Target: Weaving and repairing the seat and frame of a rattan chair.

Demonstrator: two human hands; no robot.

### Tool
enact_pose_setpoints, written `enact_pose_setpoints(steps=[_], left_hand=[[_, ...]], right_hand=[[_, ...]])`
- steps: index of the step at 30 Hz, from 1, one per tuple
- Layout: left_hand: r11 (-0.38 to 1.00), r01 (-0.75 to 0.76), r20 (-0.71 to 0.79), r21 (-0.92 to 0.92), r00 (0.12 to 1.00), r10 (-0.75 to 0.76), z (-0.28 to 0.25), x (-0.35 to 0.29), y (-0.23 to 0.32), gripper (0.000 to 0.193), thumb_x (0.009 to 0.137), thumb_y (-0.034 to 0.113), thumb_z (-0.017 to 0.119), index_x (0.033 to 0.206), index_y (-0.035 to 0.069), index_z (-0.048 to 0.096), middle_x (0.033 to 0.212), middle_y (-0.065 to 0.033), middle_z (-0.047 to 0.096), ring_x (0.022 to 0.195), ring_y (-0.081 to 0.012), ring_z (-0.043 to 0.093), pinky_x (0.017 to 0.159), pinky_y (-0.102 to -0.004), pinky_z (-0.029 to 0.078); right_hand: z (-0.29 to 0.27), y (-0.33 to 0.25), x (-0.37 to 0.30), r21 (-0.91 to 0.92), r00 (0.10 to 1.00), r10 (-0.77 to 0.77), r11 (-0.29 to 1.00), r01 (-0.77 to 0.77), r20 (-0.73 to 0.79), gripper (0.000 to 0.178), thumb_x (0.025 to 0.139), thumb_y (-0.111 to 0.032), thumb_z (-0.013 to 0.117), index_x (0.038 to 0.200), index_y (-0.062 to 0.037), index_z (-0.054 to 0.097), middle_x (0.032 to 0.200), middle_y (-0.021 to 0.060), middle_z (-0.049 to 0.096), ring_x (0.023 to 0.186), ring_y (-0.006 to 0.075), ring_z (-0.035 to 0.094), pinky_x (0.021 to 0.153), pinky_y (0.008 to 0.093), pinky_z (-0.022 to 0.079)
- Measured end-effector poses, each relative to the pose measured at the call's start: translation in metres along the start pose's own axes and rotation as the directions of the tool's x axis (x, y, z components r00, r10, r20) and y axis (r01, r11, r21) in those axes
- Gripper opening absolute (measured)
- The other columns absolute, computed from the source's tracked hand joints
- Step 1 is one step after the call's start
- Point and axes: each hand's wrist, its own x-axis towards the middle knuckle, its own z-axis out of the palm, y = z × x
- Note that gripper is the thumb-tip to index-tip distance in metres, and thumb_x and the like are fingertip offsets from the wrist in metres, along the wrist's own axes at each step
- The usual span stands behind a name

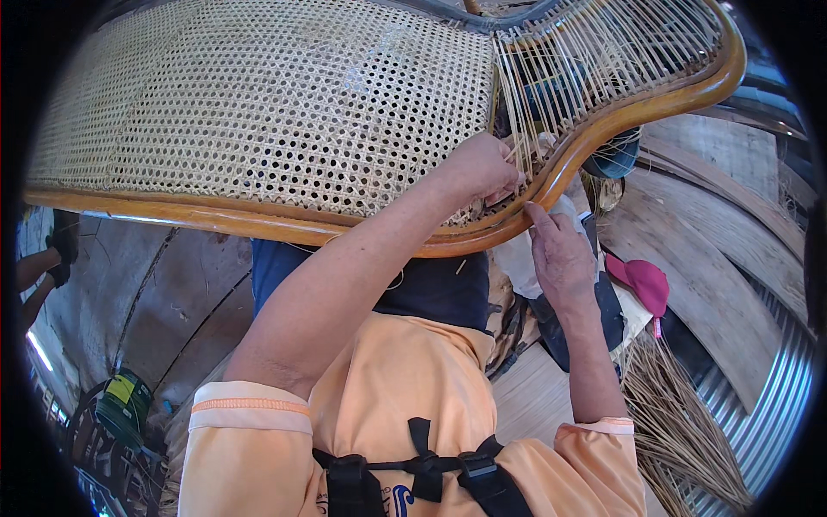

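Note:
A long seat with a curved, varnished wooden frame (633,116) lies across in front of me. Woven cane mesh (301,103) fills its left part, while loose, mostly parallel cane strands (594,60) span the narrower right part. My left hand (487,168) is closed over the inner edge of the frame, where mesh and strands meet. Its curled fingertips are among the strands; what they pinch is hidden. Just below, my right hand (564,254) touches the outer edge of the frame's bend. Its fingers are bent together, partly hidden, and what they hold cannot be made out.
A pink cap (642,283) lies at the right, above a bundle of dry cane strips (680,414). Beyond are wooden boards (689,233) and corrugated metal sheet (780,414). A dark green bucket (123,405) stands lower left. Another person's feet (60,250) show at the left.

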Motion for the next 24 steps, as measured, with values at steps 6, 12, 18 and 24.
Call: enact_pose_setpoints(steps=[6,12,18,24], left_hand=[[0.997,-0.04,0.039,0.064,0.999,0.038,-0.002,0.0,-0.005,0.015,0.077,0.014,0.067,0.072,0.002,0.061,0.058,-0.0025,0.057,0.041,-0.0079,0.044,0.038,-0.0244,0.034],[0.994,0.011,0.053,0.111,0.998,-0.017,-0.003,0.0,-0.006,0.013,0.077,0.014,0.066,0.074,0.002,0.062,0.06,-0.0028,0.058,0.041,-0.0082,0.045,0.038,-0.0246,0.035],[0.99,0.008,0.061,0.138,0.998,-0.016,-0.003,0.003,-0.006,0.011,0.078,0.012,0.065,0.076,0.002,0.063,0.061,-0.003,0.06,0.041,-0.0082,0.047,0.037,-0.0244,0.036],[0.993,0.01,0.073,0.115,0.997,-0.018,-0.004,0.004,-0.007,0.01,0.078,0.011,0.063,0.077,0.001,0.062,0.066,-0.0048,0.061,0.042,-0.0087,0.048,0.037,-0.0246,0.037]], right_hand=[[-0.004,0.001,0.006,-0.082,0.998,-0.059,0.995,0.06,0.015,0.033,0.083,-0.011,0.053,0.115,-0.0168,0.055,0.081,0.0074,0.057,0.074,0.0271,0.059,0.066,0.0382,0.045],[-0.008,0.001,0.009,-0.116,0.996,-0.073,0.99,0.079,0.051,0.035,0.083,-0.01,0.052,0.117,-0.017,0.055,0.084,0.0086,0.058,0.076,0.0276,0.06,0.066,0.0384,0.045],[-0.011,0.0,0.013,-0.201,0.992,-0.059,0.976,0.08,0.108,0.036,0.083,-0.01,0.051,0.118,-0.0175,0.054,0.088,0.0081,0.059,0.078,0.0273,0.06,0.068,0.0381,0.046],[-0.014,-0.001,0.014,-0.224,0.987,-0.073,0.969,0.105,0.144,0.038,0.084,-0.009,0.049,0.12,-0.0189,0.053,0.089,0.0076,0.059,0.079,0.0251,0.061,0.069,0.0367,0.045]])
